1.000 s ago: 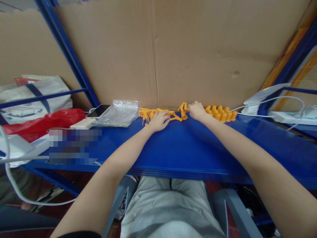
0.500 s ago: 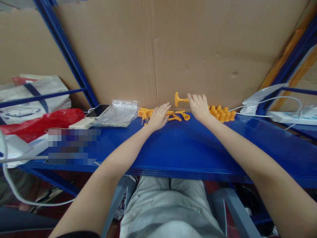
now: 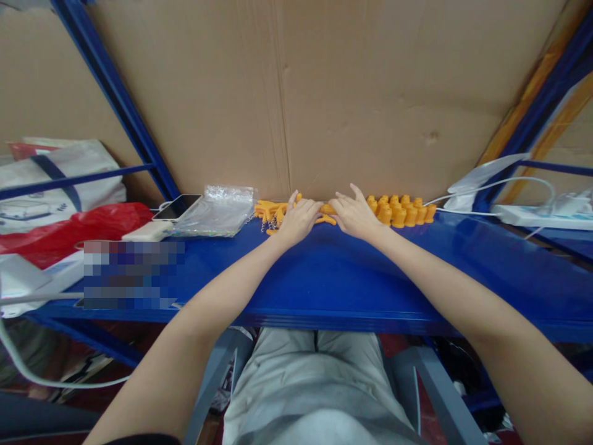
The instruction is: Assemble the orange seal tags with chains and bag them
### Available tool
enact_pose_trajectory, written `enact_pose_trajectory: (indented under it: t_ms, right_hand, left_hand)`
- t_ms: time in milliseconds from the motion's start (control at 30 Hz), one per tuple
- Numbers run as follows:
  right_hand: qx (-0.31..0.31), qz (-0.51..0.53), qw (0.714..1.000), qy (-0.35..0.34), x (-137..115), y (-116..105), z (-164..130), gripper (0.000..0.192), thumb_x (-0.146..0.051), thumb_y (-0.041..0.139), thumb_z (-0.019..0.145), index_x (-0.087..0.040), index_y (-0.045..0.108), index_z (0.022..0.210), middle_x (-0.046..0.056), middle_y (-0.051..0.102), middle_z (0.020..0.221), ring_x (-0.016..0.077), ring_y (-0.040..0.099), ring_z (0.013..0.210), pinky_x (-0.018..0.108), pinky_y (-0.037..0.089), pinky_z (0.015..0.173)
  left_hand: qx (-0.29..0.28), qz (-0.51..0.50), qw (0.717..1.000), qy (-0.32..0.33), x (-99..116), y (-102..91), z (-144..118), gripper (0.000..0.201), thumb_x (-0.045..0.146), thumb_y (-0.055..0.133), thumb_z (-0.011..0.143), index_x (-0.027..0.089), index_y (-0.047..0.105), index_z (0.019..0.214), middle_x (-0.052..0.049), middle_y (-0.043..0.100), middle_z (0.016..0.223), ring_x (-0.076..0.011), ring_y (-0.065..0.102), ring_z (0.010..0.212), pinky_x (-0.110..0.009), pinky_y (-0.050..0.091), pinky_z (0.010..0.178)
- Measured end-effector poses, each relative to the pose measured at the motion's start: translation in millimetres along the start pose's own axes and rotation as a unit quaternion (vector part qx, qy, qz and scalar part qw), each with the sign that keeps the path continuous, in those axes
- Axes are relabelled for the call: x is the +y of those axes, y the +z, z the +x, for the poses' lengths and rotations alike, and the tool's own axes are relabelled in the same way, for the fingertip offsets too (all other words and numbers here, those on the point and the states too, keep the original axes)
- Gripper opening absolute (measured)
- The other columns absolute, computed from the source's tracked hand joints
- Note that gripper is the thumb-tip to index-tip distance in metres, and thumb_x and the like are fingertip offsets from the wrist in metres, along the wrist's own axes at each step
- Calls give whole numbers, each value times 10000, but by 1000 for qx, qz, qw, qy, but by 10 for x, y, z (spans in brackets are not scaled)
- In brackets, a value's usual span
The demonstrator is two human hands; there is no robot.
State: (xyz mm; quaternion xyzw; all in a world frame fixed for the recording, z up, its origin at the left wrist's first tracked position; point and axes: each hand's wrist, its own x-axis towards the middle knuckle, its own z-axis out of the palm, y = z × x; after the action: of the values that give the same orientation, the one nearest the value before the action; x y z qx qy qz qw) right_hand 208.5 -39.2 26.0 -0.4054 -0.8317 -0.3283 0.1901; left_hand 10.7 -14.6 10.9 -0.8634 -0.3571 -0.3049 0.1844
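Orange branched pieces (image 3: 265, 211) lie heaped on the counter's (image 3: 319, 284) far side; next, the left hand (image 3: 300, 221) and right hand (image 3: 356, 215) both pinch one orange bar (image 3: 328, 208) between them (a forked piece (image 3: 327, 220) lies just nearer); right, orange cups (image 3: 402, 214) stand.

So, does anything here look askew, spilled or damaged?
Nothing looks spilled. The cardboard has a dent-like mark at right, perhaps minor damage. The orange pieces at left lie jumbled, untidy compared with the closely grouped orange caps at right.
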Motion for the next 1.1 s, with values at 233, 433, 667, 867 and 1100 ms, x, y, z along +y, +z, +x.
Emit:
enact_pose_trajectory:
  t_ms: [233, 433, 667, 867, 1100]
  right_hand:
    - [1, -23, 1000, 1, -3, -16, 1, 324, -94, 444, 892, -155, 617, 1158, 157, 733, 1110, 302, 597, 1207, 594, 197, 1126]
    - [10, -41, 999, -15, 40, -6, 20, 334, -66, 398, 916, -179, 636, 1122, 113, 736, 1063, 277, 586, 1205, 605, 189, 1133]
    - [12, -56, 997, -54, 73, -11, 13, 315, -79, 388, 949, -200, 646, 1085, 88, 724, 1074, 266, 575, 1224, 617, 217, 1119]
    - [22, -64, 994, -80, 105, 28, 8, 335, -78, 364, 958, -196, 644, 1101, 82, 733, 1056, 256, 566, 1228, 607, 220, 1120]
    - [-21, -26, 999, -35, 5, 34, -42, 259, -222, 428, 989, -129, 627, 1126, 169, 720, 1084, 291, 601, 1105, 571, 243, 1108]
  left_hand:
    - [-9, -23, 1000, -17, 14, 14, 21, 282, 249, 435, 989, 215, 639, 1180, -106, 713, 1115, -276, 609, 1103, -525, 296, 1116]
    - [-40, -136, 986, -82, -23, 115, 107, 180, 268, 486, 964, 206, 653, 992, -60, 725, 1039, -233, 645, 1003, -425, 439, 970]
    - [-132, -385, 908, -106, -138, 130, 151, 273, 382, 523, 942, 190, 573, 756, -23, 638, 744, -145, 614, 716, -270, 517, 692]
    - [-156, -377, 907, -105, -155, 99, 141, 307, 367, 489, 949, 191, 545, 704, -21, 623, 700, -143, 598, 673, -275, 513, 672]
    - [-56, -42, 998, -3, 2, 13, 25, 221, 197, 428, 936, 166, 624, 839, -102, 720, 915, -256, 655, 954, -520, 354, 1057]
